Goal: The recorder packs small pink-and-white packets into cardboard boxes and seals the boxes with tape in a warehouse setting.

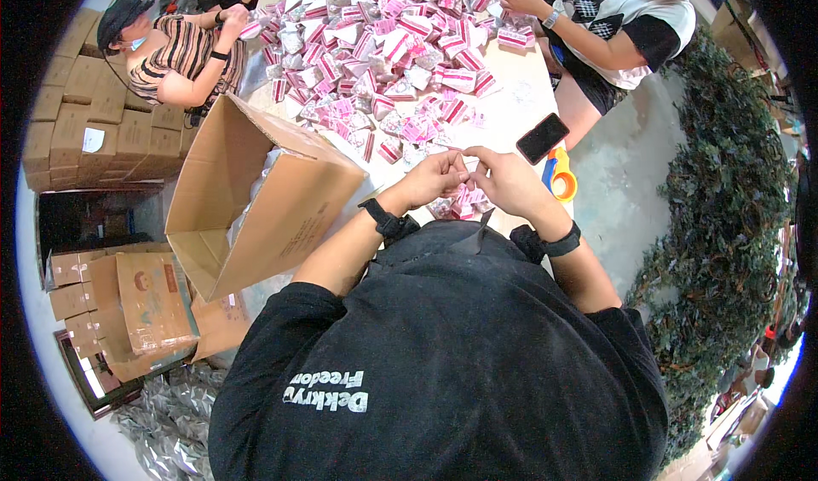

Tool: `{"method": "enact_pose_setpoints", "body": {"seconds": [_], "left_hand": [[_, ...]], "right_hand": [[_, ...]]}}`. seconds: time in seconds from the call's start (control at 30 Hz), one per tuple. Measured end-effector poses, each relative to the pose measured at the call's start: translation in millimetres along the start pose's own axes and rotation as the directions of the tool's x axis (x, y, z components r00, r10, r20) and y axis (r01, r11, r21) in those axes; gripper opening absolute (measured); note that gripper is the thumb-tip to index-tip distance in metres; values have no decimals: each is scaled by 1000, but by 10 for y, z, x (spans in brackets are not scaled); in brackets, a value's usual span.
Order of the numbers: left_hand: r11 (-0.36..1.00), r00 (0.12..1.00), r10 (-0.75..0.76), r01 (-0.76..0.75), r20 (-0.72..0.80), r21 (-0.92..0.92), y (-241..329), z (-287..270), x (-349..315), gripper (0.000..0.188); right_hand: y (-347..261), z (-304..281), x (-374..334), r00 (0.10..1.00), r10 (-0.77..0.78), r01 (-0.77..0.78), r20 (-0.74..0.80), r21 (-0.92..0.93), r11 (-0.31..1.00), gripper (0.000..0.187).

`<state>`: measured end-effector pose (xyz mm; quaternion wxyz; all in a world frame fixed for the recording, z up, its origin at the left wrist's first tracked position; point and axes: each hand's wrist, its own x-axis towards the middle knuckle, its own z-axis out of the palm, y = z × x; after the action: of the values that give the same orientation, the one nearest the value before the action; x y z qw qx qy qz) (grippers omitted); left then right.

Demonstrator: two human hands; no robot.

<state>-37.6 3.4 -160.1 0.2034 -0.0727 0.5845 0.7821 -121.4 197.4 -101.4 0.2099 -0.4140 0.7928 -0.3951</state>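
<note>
Over the near edge of the table, my left hand [433, 179] and my right hand [511, 183] meet with fingertips almost touching. Both have thumb and fingers pinched together; whatever they grip is too small or hidden to name. Just below the fingers lies a small pink-and-clear packet [468, 203], partly covered by my hands and shirt. Whether the fingers touch it I cannot tell. Beyond my hands, a large heap of pink, white and clear packets [383, 46] spreads over the pale table [521, 85].
An open cardboard box [285, 213] stands against the table at my left. A black phone [542, 138] and a yellow-orange tape dispenser [562, 177] lie at the right edge. Co-workers handle packets across the table. Stacked cartons [102, 136] stand left; dark green foliage [724, 225] is piled right.
</note>
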Motion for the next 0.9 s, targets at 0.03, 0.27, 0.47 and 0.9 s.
{"method": "enact_pose_setpoints", "body": {"seconds": [0.03,0.27,0.47,0.9], "left_hand": [[1000,1000,-5,5,2,-12,19,6,-12,3],[1000,1000,12,-12,-12,2,25,21,-1,5],[1000,1000,19,-19,14,-17,46,83,-10,7],[995,993,102,-102,-52,3,31,64,-7,9]], "right_hand": [[-5,-18,-5,1000,0,0,0,0,1000,32],[-32,-61,-2,999,-18,18,27,3,1000,35],[42,-73,-27,999,42,-39,-14,157,987,30],[141,-118,-67,973,225,-187,-53,386,903,25]]}}
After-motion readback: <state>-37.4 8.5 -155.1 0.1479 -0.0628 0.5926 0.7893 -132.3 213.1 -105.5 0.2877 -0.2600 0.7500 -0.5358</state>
